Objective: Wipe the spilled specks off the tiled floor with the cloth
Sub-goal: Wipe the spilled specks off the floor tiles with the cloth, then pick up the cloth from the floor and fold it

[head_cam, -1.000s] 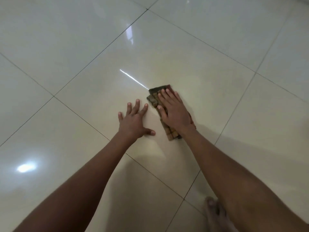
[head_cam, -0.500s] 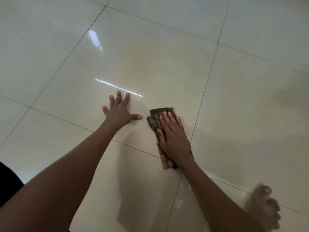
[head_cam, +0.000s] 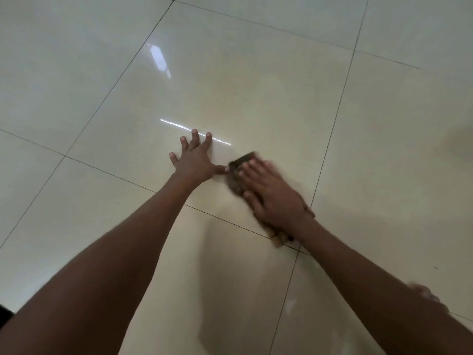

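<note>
A folded brown checked cloth [head_cam: 239,165] lies on the glossy cream tiled floor [head_cam: 256,93]. My right hand [head_cam: 271,192] presses flat on top of it with straight fingers, blurred by motion, and covers most of it. My left hand [head_cam: 194,160] rests flat on the tile just to the left, fingers spread, its thumb almost touching the cloth. A tiny dark speck [head_cam: 435,268] shows on the tile at the far right; other specks are too small to make out.
Dark grout lines [head_cam: 332,134] cross the floor. Bright light reflections [head_cam: 160,60] streak the tile ahead of my hands. A blurred foot [head_cam: 427,294] shows behind my right forearm at the lower right.
My right hand has slid the cloth leftward, close to my left thumb, and is now blurred. The view has shifted; my left hand stays planted on the tile.
</note>
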